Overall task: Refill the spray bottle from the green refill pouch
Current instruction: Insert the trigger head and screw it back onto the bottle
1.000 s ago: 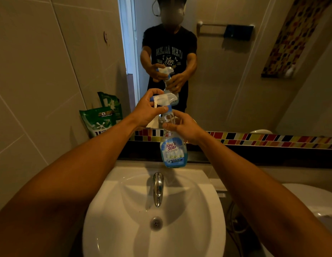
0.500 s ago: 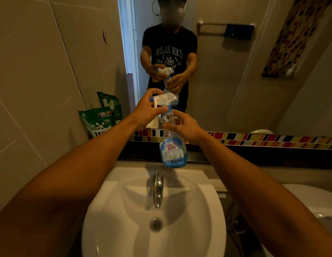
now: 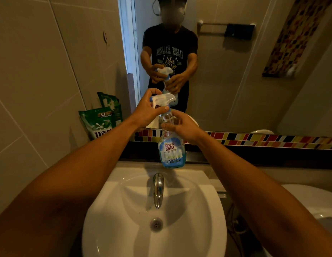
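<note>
A clear spray bottle [image 3: 171, 152] with a blue label hangs upright above the back of the sink. My right hand [image 3: 182, 127] grips its neck and shoulder. My left hand [image 3: 147, 113] is closed around the white trigger head [image 3: 162, 100] and the blue collar on top. The head sits on the bottle. The green refill pouch [image 3: 98, 123] stands upright against the tiled wall at the left, apart from both hands. A second green shape behind it is its mirror image.
A white sink [image 3: 124, 219] with a chrome tap [image 3: 157, 188] lies below the bottle. A mirror [image 3: 235, 71] above a band of coloured tiles [image 3: 272, 140] shows a person holding the bottle. A white toilet [image 3: 309, 201] sits at the right.
Almost nothing has moved. Both hands keep the same hold on the bottle, and the view has shifted very slightly.
</note>
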{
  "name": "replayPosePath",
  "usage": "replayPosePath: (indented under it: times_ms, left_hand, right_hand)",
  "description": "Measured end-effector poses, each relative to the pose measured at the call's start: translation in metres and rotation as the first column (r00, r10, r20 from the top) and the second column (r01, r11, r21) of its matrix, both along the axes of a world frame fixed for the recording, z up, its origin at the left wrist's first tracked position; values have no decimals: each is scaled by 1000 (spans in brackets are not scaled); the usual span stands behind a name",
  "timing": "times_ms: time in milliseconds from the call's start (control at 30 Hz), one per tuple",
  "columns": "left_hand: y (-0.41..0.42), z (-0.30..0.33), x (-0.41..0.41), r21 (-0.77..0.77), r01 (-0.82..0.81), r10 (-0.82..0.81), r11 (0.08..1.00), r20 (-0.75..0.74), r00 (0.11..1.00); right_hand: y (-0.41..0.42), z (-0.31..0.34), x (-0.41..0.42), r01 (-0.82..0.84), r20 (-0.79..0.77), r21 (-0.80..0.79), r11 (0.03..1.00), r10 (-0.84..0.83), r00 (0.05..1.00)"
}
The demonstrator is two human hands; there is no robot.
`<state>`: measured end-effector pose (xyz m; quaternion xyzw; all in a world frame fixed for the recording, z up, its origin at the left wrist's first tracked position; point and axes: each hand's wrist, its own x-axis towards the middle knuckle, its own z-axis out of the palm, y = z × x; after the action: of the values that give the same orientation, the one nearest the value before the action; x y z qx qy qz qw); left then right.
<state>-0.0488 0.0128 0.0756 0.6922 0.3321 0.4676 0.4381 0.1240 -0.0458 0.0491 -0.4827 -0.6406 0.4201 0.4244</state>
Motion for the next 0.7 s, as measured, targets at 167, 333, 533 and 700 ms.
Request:
replayPosePath:
  times_ms: [167,333,533,700]
  left_hand:
    - [2,-1,-2,-55,27,-28,998,-10,1000]
    - [-1,0,0,-42,-1,1,999,-2,1000]
    - [-4,1,0,-20,-11,11,1000,-1,1000]
    - [-6,4,-4,-38,7,-9,999,-53,999]
  right_hand:
    - [-1,-1,1,5,3,-17,1000,-5,1000]
    - [-3,1,-1,-14,8,-12,1000,14,1000]
    - [-3,0,-2,-4,11,-10,1000,4,1000]
    - [-5,2,0,16,39,-14,1000,-16,999]
